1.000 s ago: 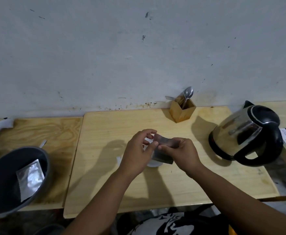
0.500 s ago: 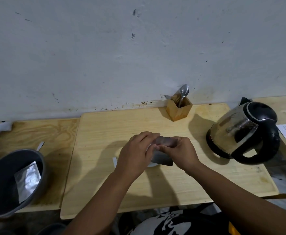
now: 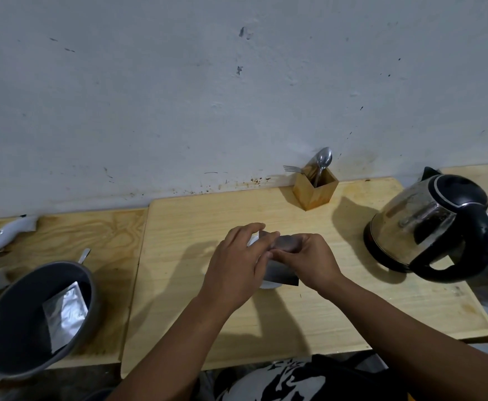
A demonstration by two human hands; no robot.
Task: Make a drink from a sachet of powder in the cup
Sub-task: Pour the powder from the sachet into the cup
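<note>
**Gripping a silver sachet over the cup**

Pinching a grey, matte foil sachet [image 3: 283,274] between them, the person's left hand [image 3: 237,270] and right hand [image 3: 309,260] meet at mid-table, fingertips closed on the packet's top edge. The sachet hangs as a flat rectangle directly over a white cup [image 3: 268,284], of which only slivers of rim show beneath the hands. Both rest above a pale, smooth wooden table [image 3: 193,227] with rounded corners.

At far right stands a rounded steel kettle [image 3: 428,227], its polished body reflective, its lid and curved handle black plastic. Against the scuffed, speckled wall, a square wooden holder [image 3: 316,189] keeps a metal spoon [image 3: 323,162] and a fork [image 3: 292,168] upright. At near left, on a darker grained plywood top, a round dark grey bowl [image 3: 14,328] contains another crinkled silver sachet [image 3: 64,311]. A white plastic object [image 3: 8,231] lies at far left.

Compared with a second ago, the left-hand fingers, then raised above the packet, now close down beside the right thumb; the sachet is in the same place over the cup.

Printed paper at the right edge is too small to read.
</note>
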